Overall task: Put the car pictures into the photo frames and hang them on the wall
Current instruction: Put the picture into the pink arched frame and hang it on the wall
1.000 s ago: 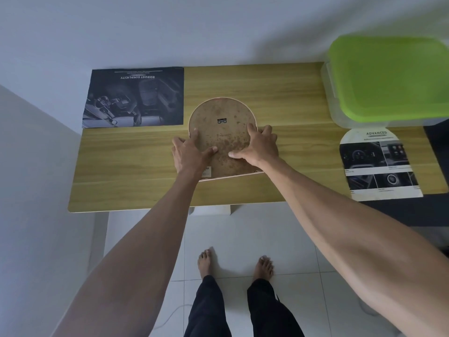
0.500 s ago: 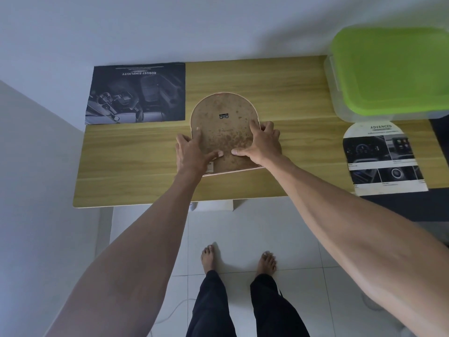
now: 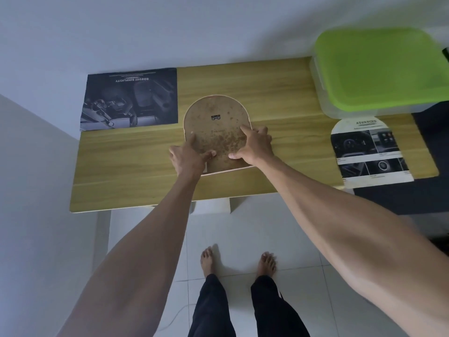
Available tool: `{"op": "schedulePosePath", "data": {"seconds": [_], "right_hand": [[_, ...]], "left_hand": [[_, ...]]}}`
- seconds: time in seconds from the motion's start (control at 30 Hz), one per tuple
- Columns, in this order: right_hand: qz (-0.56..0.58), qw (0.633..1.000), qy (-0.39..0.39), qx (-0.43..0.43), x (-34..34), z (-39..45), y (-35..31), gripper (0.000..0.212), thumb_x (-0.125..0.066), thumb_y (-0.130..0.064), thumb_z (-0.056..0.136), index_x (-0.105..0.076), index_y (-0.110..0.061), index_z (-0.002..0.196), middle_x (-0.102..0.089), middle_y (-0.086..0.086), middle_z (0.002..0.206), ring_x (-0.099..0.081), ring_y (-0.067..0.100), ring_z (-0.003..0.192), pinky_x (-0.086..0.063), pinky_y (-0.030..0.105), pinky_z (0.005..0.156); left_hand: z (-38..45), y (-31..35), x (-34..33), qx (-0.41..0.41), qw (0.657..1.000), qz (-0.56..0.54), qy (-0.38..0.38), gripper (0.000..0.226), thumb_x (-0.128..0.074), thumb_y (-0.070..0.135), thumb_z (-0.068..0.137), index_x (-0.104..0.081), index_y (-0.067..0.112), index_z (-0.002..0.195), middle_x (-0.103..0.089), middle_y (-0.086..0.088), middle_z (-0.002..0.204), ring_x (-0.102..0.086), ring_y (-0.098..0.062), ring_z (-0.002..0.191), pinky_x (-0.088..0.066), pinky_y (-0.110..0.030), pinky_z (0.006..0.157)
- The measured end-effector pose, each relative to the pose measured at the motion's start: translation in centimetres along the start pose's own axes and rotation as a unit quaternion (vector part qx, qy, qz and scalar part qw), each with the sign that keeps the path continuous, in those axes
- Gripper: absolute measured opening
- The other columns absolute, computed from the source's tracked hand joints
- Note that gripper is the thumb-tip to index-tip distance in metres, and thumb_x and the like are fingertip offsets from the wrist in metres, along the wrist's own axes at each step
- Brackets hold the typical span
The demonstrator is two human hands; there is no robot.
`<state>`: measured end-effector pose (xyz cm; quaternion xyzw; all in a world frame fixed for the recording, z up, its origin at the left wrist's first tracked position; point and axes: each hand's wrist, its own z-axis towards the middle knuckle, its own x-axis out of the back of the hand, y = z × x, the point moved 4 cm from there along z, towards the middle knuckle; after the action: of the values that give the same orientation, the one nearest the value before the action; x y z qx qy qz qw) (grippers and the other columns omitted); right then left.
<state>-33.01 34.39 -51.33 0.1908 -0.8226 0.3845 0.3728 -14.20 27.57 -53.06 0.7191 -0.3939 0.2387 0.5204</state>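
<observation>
An arch-shaped photo frame (image 3: 216, 132) lies face down in the middle of the wooden table (image 3: 279, 93). Its brown speckled backing faces up, with a small metal hanger (image 3: 215, 117) near the top. My left hand (image 3: 188, 158) holds its lower left side, thumb laid across the backing. My right hand (image 3: 255, 147) holds the lower right side, with index finger and thumb on the backing and the other fingers curled at the edge. A dark rectangular car-interior picture (image 3: 131, 98) lies at the table's back left. An arch-cut car picture (image 3: 369, 152) lies at the right.
A clear plastic box with a green lid (image 3: 379, 69) stands at the table's back right corner. The table is pushed against a white wall, and a grey wall (image 3: 36, 190) runs along its left. A dark surface (image 3: 401, 195) adjoins the table's right end. My bare feet stand on white tiles below.
Both hands stay on the frame's lower sides and the frame keeps its place. Only my view has shifted slightly.
</observation>
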Motion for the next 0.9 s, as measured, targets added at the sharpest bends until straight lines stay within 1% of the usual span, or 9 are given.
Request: {"op": "schedulePosePath", "data": {"seconds": [0.27, 0.4, 0.47, 0.53, 0.6, 0.67, 0.73, 0.83, 0.9], "right_hand": [[0.098, 0.995, 0.002, -0.024, 0.5, -0.5, 1.1, 0.106, -0.09, -0.034, 0.071, -0.03, -0.03, 0.157, -0.034, 0.018, 0.145, -0.037, 0.039, 0.134, -0.032, 0.04, 0.117], [0.147, 0.989, -0.004, -0.018, 0.9, -0.9, 0.7, 0.099, -0.089, -0.026, 0.072, -0.036, -0.026, 0.155, -0.042, 0.013, 0.153, -0.031, 0.032, 0.144, -0.025, 0.04, 0.12], [0.185, 0.982, 0.006, -0.026, 1.0, -1.2, 0.7, 0.099, -0.09, -0.028, 0.066, -0.041, -0.031, 0.152, -0.045, 0.009, 0.15, -0.036, 0.03, 0.142, -0.031, 0.041, 0.119], [0.22, 0.975, 0.021, -0.018, 1.3, -1.2, 0.8, 0.1, -0.089, -0.029, 0.058, -0.047, -0.033, 0.148, -0.051, 0.004, 0.144, -0.046, 0.026, 0.136, -0.04, 0.039, 0.114], [0.273, 0.961, 0.036, 0.013, 2.5, -1.6, 0.3, 0.091, -0.088, -0.016, 0.064, -0.051, -0.028, 0.146, -0.055, 0.001, 0.143, -0.053, 0.019, 0.13, -0.048, 0.035, 0.108], [0.321, 0.944, 0.061, 0.048, 4.7, -2.2, -0.8, 0.08, -0.082, -0.003, 0.072, -0.055, -0.023, 0.144, -0.057, -0.002, 0.141, -0.057, 0.014, 0.125, -0.053, 0.03, 0.101], [0.346, 0.931, 0.085, 0.08, 7.3, -2.8, -1.7, 0.073, -0.077, 0.001, 0.075, -0.059, -0.023, 0.141, -0.061, -0.008, 0.136, -0.06, 0.009, 0.118, -0.056, 0.025, 0.093], [0.371, 0.913, 0.116, 0.121, 10.9, -3.7, -3.2, 0.067, -0.074, 0.003, 0.073, -0.065, -0.025, 0.134, -0.07, -0.01, 0.114, -0.068, -0.002, 0.089, -0.054, 0.014, 0.068], [0.378, 0.904, 0.14, 0.145, 12.8, -4.3, -4.2, 0.066, -0.071, 0.004, 0.071, -0.068, -0.025, 0.131, -0.071, -0.011, 0.099, -0.064, -0.006, 0.075, -0.05, 0.013, 0.064]], "left_hand": [[-1.1, 0.2, 0.1, 0.029, 0.997, -0.078, 0.007, 0.087, -0.092, 0.04, 0.064, -0.05, 0.041, 0.139, -0.04, -0.013, 0.127, -0.05, -0.037, 0.115, -0.043, -0.045, 0.108], [-1.5, 0.3, 0.5, 0.031, 0.987, -0.156, -0.002, 0.089, -0.093, 0.031, 0.064, -0.051, 0.037, 0.142, -0.038, -0.009, 0.127, -0.046, -0.022, 0.098, -0.042, -0.033, 0.103], [-1.7, 0.0, 0.5, 0.018, 0.981, -0.195, -0.008, 0.092, -0.094, 0.03, 0.063, -0.05, 0.037, 0.144, -0.04, -0.007, 0.128, -0.048, -0.02, 0.102, -0.042, -0.03, 0.103], [-1.8, -0.2, 0.2, 0.004, 0.972, -0.231, -0.034, 0.094, -0.094, 0.028, 0.063, -0.049, 0.032, 0.146, -0.05, -0.005, 0.136, -0.053, -0.02, 0.118, -0.044, -0.036, 0.11], [-1.9, 0.4, 0.4, -0.007, 0.962, -0.266, -0.061, 0.093, -0.093, 0.024, 0.064, -0.05, 0.024, 0.147, -0.055, 0.0, 0.142, -0.054, -0.019, 0.127, -0.047, -0.043, 0.109], [-1.7, 1.4, 1.2, -0.018, 0.95, -0.304, -0.074, 0.095, -0.094, 0.022, 0.064, -0.049, 0.023, 0.147, -0.056, 0.002, 0.141, -0.056, -0.017, 0.127, -0.048, -0.042, 0.108], [-1.4, 2.5, 2.3, -0.035, 0.941, -0.327, -0.079, 0.099, -0.096, 0.026, 0.059, -0.049, 0.025, 0.147, -0.057, 0.003, 0.139, -0.058, -0.016, 0.124, -0.05, -0.042, 0.106], [-1.3, 4.6, 4.4, -0.06, 0.93, -0.352, -0.09, 0.109, -0.098, 0.042, 0.05, -0.049, 0.028, 0.146, -0.059, 0.001, 0.136, -0.061, -0.017, 0.121, -0.052, -0.042, 0.104], [-1.7, 6.2, 5.8, -0.084, 0.922, -0.364, -0.098, 0.096, -0.095, 0.028, 0.062, -0.048, 0.027, 0.147, -0.057, -0.002, 0.135, -0.061, -0.019, 0.121, -0.051, -0.041, 0.104]]}}
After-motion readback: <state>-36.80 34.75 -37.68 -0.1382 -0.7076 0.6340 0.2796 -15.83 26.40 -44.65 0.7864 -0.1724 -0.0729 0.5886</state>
